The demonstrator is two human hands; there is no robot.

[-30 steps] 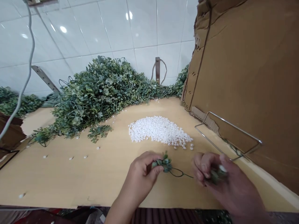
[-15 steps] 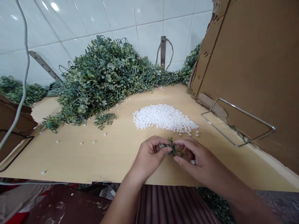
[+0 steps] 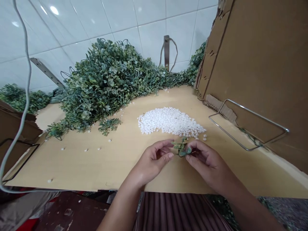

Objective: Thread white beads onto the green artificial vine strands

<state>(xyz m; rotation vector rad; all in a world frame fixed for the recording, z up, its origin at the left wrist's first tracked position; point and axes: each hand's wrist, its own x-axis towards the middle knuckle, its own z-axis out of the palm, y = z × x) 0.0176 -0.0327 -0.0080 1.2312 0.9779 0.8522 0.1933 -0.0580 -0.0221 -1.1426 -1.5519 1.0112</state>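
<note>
My right hand (image 3: 204, 157) pinches a small sprig of artificial greenery (image 3: 182, 149) between thumb and fingertips, just above the table front. Beside it, my left hand (image 3: 156, 159) has its thumb and fingers apart, with the leaf tips close to its fingertips and nothing gripped. Just beyond both hands spreads a pile of small white beads (image 3: 168, 120). Whether a bead sits inside my curled right fingers is hidden.
A large heap of artificial foliage (image 3: 106, 80) fills the back left, with a loose sprig (image 3: 108, 125) before it. Cardboard (image 3: 262, 64) stands at the right beside a bent metal wire frame (image 3: 247, 125). A white cable (image 3: 27, 80) hangs at left. Stray beads dot the table (image 3: 79, 166).
My left hand has let go of the sprig and its fingers have parted. The right hand now holds the sprig, turned so its leaves show more. The view has shifted slightly.
</note>
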